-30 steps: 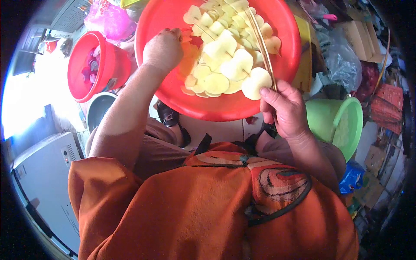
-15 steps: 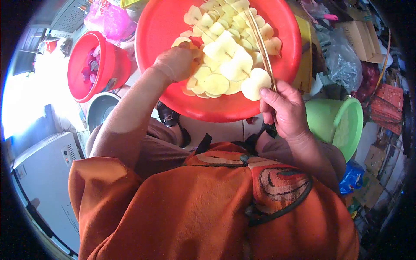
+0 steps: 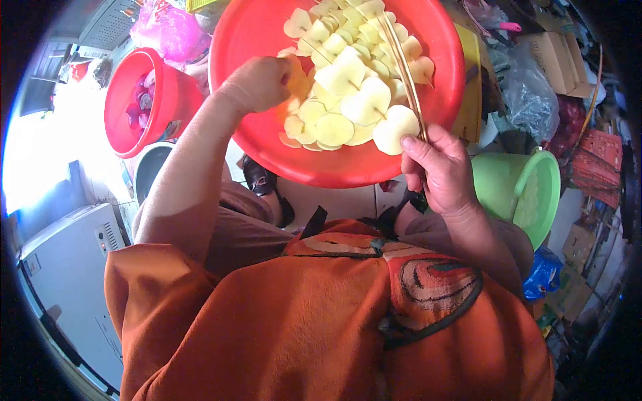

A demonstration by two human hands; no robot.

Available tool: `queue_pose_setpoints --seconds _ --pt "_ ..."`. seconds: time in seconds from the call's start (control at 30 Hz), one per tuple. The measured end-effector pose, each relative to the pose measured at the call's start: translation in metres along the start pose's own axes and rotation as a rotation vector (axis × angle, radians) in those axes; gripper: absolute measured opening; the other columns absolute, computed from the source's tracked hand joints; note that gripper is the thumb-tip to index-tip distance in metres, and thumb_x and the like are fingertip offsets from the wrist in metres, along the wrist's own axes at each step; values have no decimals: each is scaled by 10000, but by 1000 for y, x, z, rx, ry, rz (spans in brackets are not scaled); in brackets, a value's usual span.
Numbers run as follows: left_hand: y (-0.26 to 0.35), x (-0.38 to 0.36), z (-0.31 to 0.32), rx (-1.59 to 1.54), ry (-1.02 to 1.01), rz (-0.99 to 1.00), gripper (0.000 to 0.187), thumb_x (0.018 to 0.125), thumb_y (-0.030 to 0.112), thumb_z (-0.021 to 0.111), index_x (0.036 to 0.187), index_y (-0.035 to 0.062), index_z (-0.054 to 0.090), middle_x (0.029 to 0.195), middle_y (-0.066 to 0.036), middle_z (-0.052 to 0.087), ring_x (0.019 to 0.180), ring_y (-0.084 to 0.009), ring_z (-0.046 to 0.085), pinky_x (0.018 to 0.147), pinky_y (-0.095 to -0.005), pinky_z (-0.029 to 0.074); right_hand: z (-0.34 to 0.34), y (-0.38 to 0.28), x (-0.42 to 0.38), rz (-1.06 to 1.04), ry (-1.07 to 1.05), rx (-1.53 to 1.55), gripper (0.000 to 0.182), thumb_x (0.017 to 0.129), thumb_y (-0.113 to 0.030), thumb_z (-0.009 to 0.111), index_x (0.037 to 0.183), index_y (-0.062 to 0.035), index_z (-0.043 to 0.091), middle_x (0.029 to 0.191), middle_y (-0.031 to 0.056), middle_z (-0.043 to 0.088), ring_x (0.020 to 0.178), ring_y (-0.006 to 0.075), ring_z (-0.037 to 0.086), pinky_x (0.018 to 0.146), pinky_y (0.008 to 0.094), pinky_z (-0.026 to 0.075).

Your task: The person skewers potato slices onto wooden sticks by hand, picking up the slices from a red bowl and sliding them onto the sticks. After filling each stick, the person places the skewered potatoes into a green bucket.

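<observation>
A large red basin [image 3: 267, 144] holds loose pale-yellow slices [image 3: 334, 129] and, behind them, threaded slices [image 3: 348, 37]. My right hand [image 3: 438, 160], at the basin's near right edge, is closed on thin sticks [image 3: 402, 57] and the end of a skewer carrying several slices [image 3: 366, 100]. Over the left part of the basin is my left hand [image 3: 264, 83], its fingers curled beside the loose slices. What its fingertips hold, if anything, is hidden.
A red bucket [image 3: 170, 100] with purple pieces stands at the left, near a pink bag [image 3: 170, 30]. At the right are a green bucket [image 3: 511, 187], clear plastic [image 3: 528, 93], a cardboard box [image 3: 555, 63] and a red crate [image 3: 597, 167].
My left hand has moved a little left and up, away from the middle of the slices, uncovering more of them. My right hand and its skewer are almost unmoved.
</observation>
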State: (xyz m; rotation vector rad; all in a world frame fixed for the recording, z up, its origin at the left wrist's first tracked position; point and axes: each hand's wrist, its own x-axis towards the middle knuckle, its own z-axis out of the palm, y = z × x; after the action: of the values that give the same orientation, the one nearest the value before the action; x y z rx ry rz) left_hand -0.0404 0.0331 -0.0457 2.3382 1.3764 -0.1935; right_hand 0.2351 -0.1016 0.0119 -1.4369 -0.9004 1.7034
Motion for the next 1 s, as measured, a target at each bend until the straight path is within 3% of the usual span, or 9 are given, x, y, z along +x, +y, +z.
queue_pose_setpoints --seconds 0.1,0.13,0.17,0.23,0.43,0.63,0.73,1.0 --pt "-2 1 -12 -230 104 -136 183 701 135 585 802 -5 526 697 -142 574 669 -233 612 626 -362 487 0 -1 -1 4 -2 10 185 845 -216 591 911 -43 598 609 0 555 417 56 458 374 185 336" --pt "-5 2 -15 -341 90 -173 163 742 134 586 838 11 540 725 -104 584 648 -166 603 591 -320 496 0 -1 -1 6 0 11 183 845 -214 591 911 -43 598 609 -1 554 418 57 458 374 186 336" --pt "-4 2 -14 -341 90 -172 163 742 134 586 838 11 540 725 -104 584 648 -166 603 591 -320 496 0 -1 -1 7 2 12 181 845 -211 590 912 -43 598 608 -2 553 419 58 458 375 187 337" --pt "6 0 -20 -1022 136 -375 145 783 123 578 900 39 563 787 -65 606 659 -148 603 589 -291 512 0 -1 -1 7 -2 7 188 844 -216 590 912 -42 598 608 -1 552 420 59 460 376 188 338" --pt "9 -1 -26 -1550 195 -407 151 827 91 546 957 25 581 837 -51 613 681 -150 608 622 -259 533 0 -1 -1 -7 -27 -28 219 840 -246 589 912 -39 598 607 0 549 424 62 467 380 190 340" --pt "10 5 -16 -1805 334 -312 141 835 92 554 939 -1 569 848 -84 601 719 -154 589 653 -270 529 1 -1 -3 -10 -34 -17 222 840 -246 587 911 -36 598 608 3 548 425 62 469 382 190 343" --pt "12 5 -17 -1752 453 -301 136 832 75 550 943 -5 559 861 -88 601 733 -161 596 666 -281 535 1 -1 -3 -12 -32 -16 219 840 -243 588 913 -36 598 607 2 548 424 62 467 382 188 344" --pt "13 3 -20 -1742 539 -316 176 834 45 522 995 -23 536 900 -106 605 793 -201 612 677 -311 531 2 -1 -4 -14 -26 -39 215 846 -235 581 926 -37 600 596 0 543 419 63 465 377 187 345"
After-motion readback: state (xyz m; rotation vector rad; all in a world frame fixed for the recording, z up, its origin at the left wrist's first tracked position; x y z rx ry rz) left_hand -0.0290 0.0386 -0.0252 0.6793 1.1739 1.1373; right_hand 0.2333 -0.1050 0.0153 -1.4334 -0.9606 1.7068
